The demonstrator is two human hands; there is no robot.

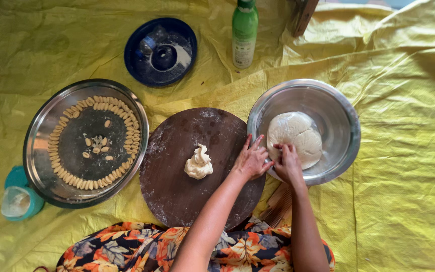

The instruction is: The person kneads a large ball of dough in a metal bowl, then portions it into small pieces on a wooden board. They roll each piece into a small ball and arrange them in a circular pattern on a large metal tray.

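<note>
1. A round dark wooden board [177, 166], dusted with flour, lies on a yellow plastic sheet [404, 151] spread over the floor; every place below is told from this board.
2. A small twisted piece of dough [198, 162] sits near the board's middle, touching neither hand.
3. Just right of the board, touching its edge, stands a steel bowl [338, 121] holding a large pale ball of dough [295, 138].
4. The left hand [251, 160] rests at the board's right edge against the bowl's rim, its grip loose, fingers spread apart and holding nothing.
5. The right hand [288, 162] reaches over the bowl's near rim, its grip pinched together on the lower left edge of the large ball.
6. Left of the board lies a wide steel tray [39, 151] carrying small shaped dough pieces [96, 146] arranged in a ring, with a few in the centre.
7. Beyond the board are a blue plate [134, 65] and an upright green bottle [244, 32].
8. Far left of the board, past the tray, stands a teal container [21, 196].
9. Below the board shows the person's floral garment [142, 247].
</note>
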